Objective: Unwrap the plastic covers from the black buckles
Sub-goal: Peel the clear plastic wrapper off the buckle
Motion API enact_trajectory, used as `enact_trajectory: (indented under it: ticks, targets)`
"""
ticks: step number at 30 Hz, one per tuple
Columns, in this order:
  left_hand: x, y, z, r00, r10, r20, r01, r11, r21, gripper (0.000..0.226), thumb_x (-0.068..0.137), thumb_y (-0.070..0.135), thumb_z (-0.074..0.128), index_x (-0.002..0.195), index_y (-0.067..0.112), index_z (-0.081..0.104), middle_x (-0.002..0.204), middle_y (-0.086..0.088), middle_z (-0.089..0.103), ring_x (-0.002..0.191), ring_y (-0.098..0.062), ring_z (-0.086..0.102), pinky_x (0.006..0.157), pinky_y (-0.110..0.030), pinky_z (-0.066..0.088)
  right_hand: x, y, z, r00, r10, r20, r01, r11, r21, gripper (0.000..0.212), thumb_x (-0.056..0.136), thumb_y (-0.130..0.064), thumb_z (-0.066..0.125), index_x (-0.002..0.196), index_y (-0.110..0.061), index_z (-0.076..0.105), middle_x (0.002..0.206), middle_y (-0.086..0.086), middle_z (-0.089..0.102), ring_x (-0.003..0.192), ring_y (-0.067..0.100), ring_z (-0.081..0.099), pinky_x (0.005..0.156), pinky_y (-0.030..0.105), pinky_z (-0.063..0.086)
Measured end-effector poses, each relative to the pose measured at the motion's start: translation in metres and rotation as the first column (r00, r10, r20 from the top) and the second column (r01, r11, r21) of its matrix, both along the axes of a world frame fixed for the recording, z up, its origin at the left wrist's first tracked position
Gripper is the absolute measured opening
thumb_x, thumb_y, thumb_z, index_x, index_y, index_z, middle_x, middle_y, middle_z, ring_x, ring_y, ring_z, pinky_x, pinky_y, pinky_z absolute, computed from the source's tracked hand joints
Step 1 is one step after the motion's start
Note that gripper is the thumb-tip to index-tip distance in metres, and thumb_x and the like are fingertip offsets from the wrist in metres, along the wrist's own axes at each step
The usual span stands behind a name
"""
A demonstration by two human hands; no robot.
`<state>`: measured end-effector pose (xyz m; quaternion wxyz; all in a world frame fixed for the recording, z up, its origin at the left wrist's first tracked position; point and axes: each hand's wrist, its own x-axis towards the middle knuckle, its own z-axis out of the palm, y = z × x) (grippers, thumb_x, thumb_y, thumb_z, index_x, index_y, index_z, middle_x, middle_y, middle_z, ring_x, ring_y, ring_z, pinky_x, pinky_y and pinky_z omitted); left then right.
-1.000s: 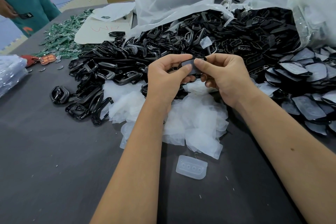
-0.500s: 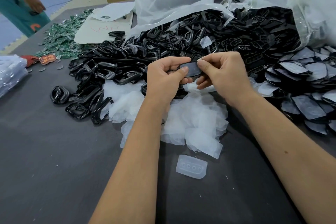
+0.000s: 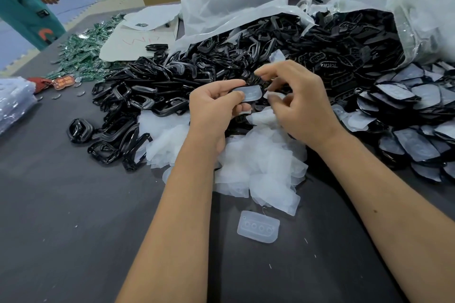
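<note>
Head camera looks down on a dark grey cloth-covered surface and both hands are up over the middle of it. The left hand pinches a flat black buckle in a cloudy plastic cover between thumb and fingers, so the cover is on this one for now. The right hand sits just beside it, fingers loosely curled and part open, with a scrap of white film near its fingertips; whether it actually grips that scrap, I cannot tell.

Under the hands lies a heap of crumpled translucent white plastic covers, and that's the finished side of the job showing. One stiffer moulded clear plastic piece lies alone nearer the front edge. Left of the heap, a spread of bare glossy black buckles runs toward the far edge, covers off by the look of them.

And what's left? Plenty. Along the right edge sits a stack of black buckles under grey plastic film, not yet stripped, and behind them a big clear plastic sack lies on its side spilling more black parts. I'd judge this well underway but far from over, with the wrapped stack at the right edge the obvious remaining work.
</note>
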<state>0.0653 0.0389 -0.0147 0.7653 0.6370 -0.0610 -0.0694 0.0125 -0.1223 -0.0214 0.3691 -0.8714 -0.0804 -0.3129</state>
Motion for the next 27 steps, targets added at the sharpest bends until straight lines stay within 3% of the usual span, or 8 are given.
enact_trajectory:
  ticks: [3, 8, 10, 12, 15, 18, 21, 27]
  targets:
    - [0.002, 0.002, 0.004, 0.996, -0.025, -0.086, 0.018, 0.996, -0.086, 0.020, 0.090, -0.012, 0.063, 0.096, 0.002, 0.076, 0.065, -0.004, 0.068, 0.053, -0.012, 0.062, 0.054, -0.015, 0.050, 0.001, 0.002, -0.003, 0.999, 0.050, 0.023, -0.047, 0.992, -0.119, 0.038, 0.088, 0.001, 0.076, 0.125, -0.009, 0.074, 0.122, 0.004, 0.066, 0.110, 0.015, 0.064, 0.081, 0.006, 0.040]
    - [0.004, 0.007, 0.008, 0.968, -0.122, -0.220, 0.046, 0.946, -0.320, 0.020, 0.100, 0.008, 0.061, 0.092, -0.004, 0.076, 0.071, -0.007, 0.070, 0.055, -0.010, 0.063, 0.055, -0.014, 0.052, 0.003, 0.004, -0.004, 0.994, 0.026, 0.109, -0.010, 0.989, -0.147, 0.020, 0.097, -0.011, 0.072, 0.115, -0.007, 0.079, 0.119, 0.007, 0.070, 0.104, 0.020, 0.058, 0.087, 0.026, 0.047]
    - [0.005, 0.007, 0.008, 0.957, -0.151, -0.246, 0.046, 0.921, -0.388, 0.037, 0.104, 0.029, 0.060, 0.096, -0.004, 0.073, 0.077, -0.011, 0.071, 0.062, -0.015, 0.068, 0.061, -0.018, 0.057, 0.002, 0.009, -0.003, 0.999, 0.018, 0.034, -0.019, 0.999, 0.030, 0.013, 0.095, -0.010, 0.073, 0.106, -0.008, 0.080, 0.114, 0.006, 0.068, 0.103, 0.019, 0.059, 0.087, 0.030, 0.049]
    - [0.005, 0.005, 0.005, 0.967, -0.143, -0.212, 0.055, 0.926, -0.374, 0.031, 0.103, 0.029, 0.062, 0.100, 0.000, 0.072, 0.083, -0.011, 0.071, 0.068, -0.017, 0.070, 0.067, -0.021, 0.059, 0.002, 0.012, 0.001, 0.998, 0.042, -0.057, -0.025, 0.959, 0.283, 0.009, 0.095, -0.008, 0.074, 0.096, -0.015, 0.079, 0.107, 0.003, 0.064, 0.098, 0.013, 0.061, 0.084, 0.026, 0.050]
    - [0.004, 0.003, 0.003, 0.990, -0.107, -0.094, 0.081, 0.966, -0.247, 0.010, 0.101, 0.013, 0.064, 0.103, 0.008, 0.073, 0.090, -0.007, 0.074, 0.070, -0.013, 0.066, 0.065, -0.020, 0.056, 0.001, 0.010, 0.007, 0.962, 0.197, -0.190, -0.052, 0.814, 0.579, 0.015, 0.097, -0.010, 0.071, 0.086, -0.017, 0.079, 0.096, -0.002, 0.065, 0.078, 0.004, 0.059, 0.070, 0.020, 0.049]
    - [0.002, 0.003, 0.003, 0.993, -0.102, -0.063, 0.089, 0.980, -0.179, 0.012, 0.102, 0.011, 0.063, 0.096, 0.011, 0.074, 0.092, -0.006, 0.075, 0.073, -0.011, 0.065, 0.061, -0.020, 0.053, -0.001, 0.008, 0.009, 0.886, 0.398, -0.239, -0.056, 0.603, 0.796, 0.022, 0.099, -0.009, 0.065, 0.086, -0.017, 0.081, 0.085, -0.001, 0.073, 0.078, 0.008, 0.063, 0.070, 0.024, 0.053]
    - [0.002, 0.001, 0.004, 0.993, -0.091, -0.069, 0.076, 0.977, -0.197, 0.016, 0.102, 0.009, 0.062, 0.093, 0.009, 0.075, 0.090, -0.007, 0.075, 0.072, -0.011, 0.065, 0.064, -0.020, 0.055, -0.001, 0.010, 0.010, 0.860, 0.465, -0.213, -0.035, 0.469, 0.882, 0.018, 0.099, -0.005, 0.062, 0.092, -0.009, 0.079, 0.091, 0.009, 0.074, 0.083, 0.016, 0.065, 0.072, 0.028, 0.057]
    - [0.001, -0.002, 0.004, 0.996, -0.054, -0.068, 0.037, 0.973, -0.228, 0.012, 0.102, 0.009, 0.062, 0.098, 0.005, 0.073, 0.092, -0.010, 0.072, 0.079, -0.016, 0.063, 0.068, -0.023, 0.057, -0.001, 0.010, 0.008, 0.863, 0.475, -0.172, -0.038, 0.400, 0.916, 0.017, 0.100, -0.002, 0.059, 0.108, -0.002, 0.074, 0.097, 0.012, 0.073, 0.084, 0.019, 0.068, 0.077, 0.032, 0.060]
